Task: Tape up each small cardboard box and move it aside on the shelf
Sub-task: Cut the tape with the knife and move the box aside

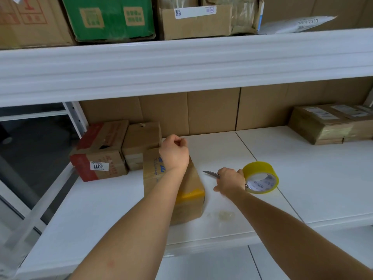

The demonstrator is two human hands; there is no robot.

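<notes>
1. Head cam: the small cardboard box (189, 201) sits on the white shelf (282, 178), a yellow tape strip across its near edge. The left hand (174, 153) is a closed fist over its far top, can't tell if it's pinching tape
2. Right hand (230, 181) grips a utility knife (211, 173), blade pointing at the box, with the tape roll (260, 177) right beside it
3. Risk imo: a slip could cut the left wrist or slice the cardboard

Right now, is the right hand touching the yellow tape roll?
Touching. The head view shows the right hand, gripping a utility knife, with its fingers against the tape roll's left edge.
</notes>
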